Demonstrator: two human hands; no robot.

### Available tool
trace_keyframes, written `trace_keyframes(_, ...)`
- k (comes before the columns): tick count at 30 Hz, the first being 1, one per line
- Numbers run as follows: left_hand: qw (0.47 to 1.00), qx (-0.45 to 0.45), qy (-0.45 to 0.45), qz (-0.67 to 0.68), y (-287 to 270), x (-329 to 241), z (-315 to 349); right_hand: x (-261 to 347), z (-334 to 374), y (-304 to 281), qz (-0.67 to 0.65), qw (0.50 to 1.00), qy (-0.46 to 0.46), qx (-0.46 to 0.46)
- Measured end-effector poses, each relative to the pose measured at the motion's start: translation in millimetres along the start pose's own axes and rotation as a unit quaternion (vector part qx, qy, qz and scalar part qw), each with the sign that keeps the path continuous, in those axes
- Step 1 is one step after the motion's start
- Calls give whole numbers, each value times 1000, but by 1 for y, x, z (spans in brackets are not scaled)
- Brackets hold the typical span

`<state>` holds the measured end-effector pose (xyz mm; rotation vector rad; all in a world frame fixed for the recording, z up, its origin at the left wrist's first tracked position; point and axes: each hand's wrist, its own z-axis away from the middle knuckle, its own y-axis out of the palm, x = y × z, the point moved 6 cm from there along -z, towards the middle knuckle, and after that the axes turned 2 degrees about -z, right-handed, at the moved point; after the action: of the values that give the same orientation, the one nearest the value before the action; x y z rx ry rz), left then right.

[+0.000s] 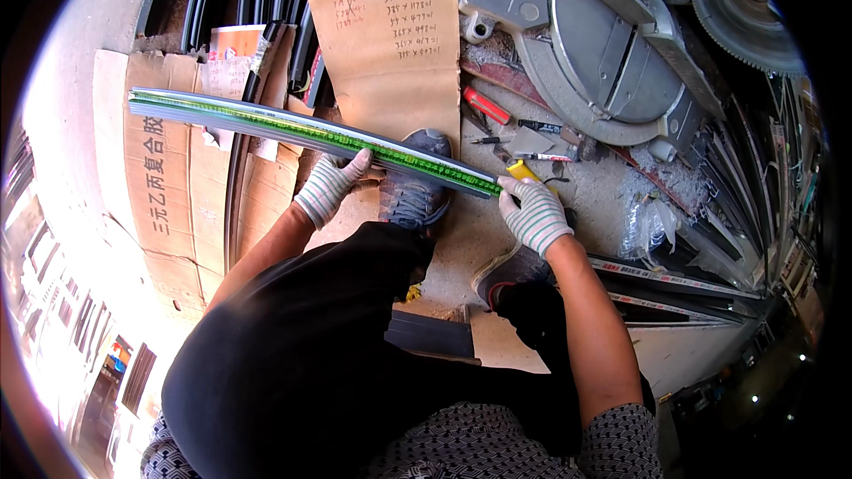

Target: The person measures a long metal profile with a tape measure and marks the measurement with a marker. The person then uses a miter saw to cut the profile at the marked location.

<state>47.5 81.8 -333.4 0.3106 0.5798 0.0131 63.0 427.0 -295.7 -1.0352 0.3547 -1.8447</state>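
Holding a long metal strip (293, 119) slantwise above the floor (454, 257), with 1 end over the upper left corner of a flattened cardboard sheet (177, 239) and the other beyond the lower right corner of a brown paper (390, 93) bearing a handwritten list. Showing a green band (319, 135) with dark, ruler-like markings along the strip. Clamping it past the middle between thumb and fingers of the gloved left hand (330, 188), partly hidden underneath. Pinching the right end in the gloved right hand (535, 213), with thumb and fingertips closed on it.

Apparently at a measuring stage, judging by the markings. Too small to tell whether already marked. Presumably left: any marking or cutting, with at least 2 marker pens (550, 157) lying unheld past the paper's right edge, and the mitre saw (612, 53) well apart from the strip.
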Motion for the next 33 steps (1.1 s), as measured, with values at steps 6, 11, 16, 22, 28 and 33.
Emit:
trace_keyframes(6,1000,-12,3,-18,3,-6,3,0,-1,0,-10,1000,-4,-10)
trace_keyframes(11,1000,-20,4,-8,5,-9,5,2,1,-2,-7,1000,0,-4)
trace_keyframes(16,998,-35,-7,-50,0,-8,4,2,-1,-3,-7,1000,-3,-6)
trace_keyframes(22,993,-55,-15,-105,-7,-10,13,1,0,-2,-9,1000,-7,-11)
trace_keyframes(28,917,-45,50,-394,5,-42,30,0,0,-4,-13,1000,11,0)
trace_keyframes(33,873,-53,215,-434,44,-104,57,4,-1,-3,-17,1000,-7,-8)
